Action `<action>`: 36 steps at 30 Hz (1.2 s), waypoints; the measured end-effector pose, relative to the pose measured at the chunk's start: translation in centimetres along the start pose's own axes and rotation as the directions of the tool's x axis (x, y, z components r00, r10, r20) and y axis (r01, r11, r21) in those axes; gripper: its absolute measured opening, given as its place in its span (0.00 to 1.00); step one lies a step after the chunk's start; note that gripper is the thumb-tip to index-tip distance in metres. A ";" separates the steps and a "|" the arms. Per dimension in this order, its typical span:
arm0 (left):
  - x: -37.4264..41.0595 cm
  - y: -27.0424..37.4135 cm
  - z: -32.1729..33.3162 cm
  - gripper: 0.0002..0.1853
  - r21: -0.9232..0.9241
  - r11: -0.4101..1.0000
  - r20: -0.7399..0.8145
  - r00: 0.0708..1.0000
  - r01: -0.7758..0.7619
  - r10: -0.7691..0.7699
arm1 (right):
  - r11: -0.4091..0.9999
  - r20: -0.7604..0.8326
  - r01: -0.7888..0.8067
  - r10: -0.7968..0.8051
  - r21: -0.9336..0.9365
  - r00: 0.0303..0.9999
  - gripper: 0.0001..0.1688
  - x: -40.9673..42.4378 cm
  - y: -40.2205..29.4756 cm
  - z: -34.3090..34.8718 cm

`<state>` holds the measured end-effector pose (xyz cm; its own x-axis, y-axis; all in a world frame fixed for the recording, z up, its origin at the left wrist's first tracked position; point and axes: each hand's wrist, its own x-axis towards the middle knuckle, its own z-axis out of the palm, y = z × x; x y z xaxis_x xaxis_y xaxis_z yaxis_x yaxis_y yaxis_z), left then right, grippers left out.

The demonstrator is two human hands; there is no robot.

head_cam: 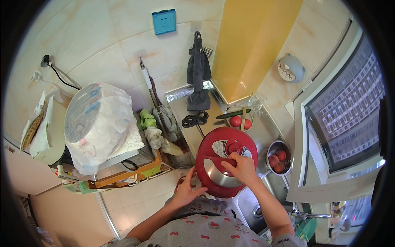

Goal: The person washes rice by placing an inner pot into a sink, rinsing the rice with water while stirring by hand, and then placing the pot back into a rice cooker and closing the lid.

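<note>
A red electric pressure cooker (213, 139) with a steel panel stands at the counter's edge, its round lid facing up. My right hand (242, 168) is closed around the handle at the middle of the lid. Against the cooker's lower left side rests my left hand (186, 191), fingers spread, holding nothing. Behind the cooker lies a coiled black power cord (195, 119). A bowl (234, 109) beyond it holds tomatoes (235, 121), with a cucumber (233, 113) across it.
At right, a metal strainer (290, 163) of peaches (281, 155) sits beside the steel sink (247, 205). A grey hand towel (199, 64) hangs on the wall behind. To the left, a cart (123, 179) carries a plastic-covered appliance (101, 123). An open window frame (321, 193) juts in at right.
</note>
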<state>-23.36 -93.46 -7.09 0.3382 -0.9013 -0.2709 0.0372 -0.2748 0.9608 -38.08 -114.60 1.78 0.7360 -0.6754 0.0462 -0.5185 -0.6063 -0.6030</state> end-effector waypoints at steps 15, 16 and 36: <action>3.0 -3.2 2.4 0.77 0.181 0.933 0.044 0.950 -0.312 0.309 | 0.991 -0.038 -0.129 0.130 0.035 0.991 0.26 -0.2 -0.8 0.7; 2.9 -2.8 2.6 0.76 0.200 0.925 0.029 0.946 -0.323 0.324 | 0.989 -0.055 -0.142 0.143 0.033 0.988 0.26 -0.3 -0.8 0.7; 3.4 -4.1 2.5 0.74 0.274 0.895 0.044 0.935 -0.351 0.353 | 0.916 -0.117 -0.300 0.339 0.265 0.933 0.22 1.8 -1.6 -2.5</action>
<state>-24.73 -96.20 -12.09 0.2880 -0.9540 0.0836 -0.3430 -0.0213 0.9391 -37.03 -115.89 4.80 0.4602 -0.8852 -0.0684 -0.5809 -0.2419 -0.7772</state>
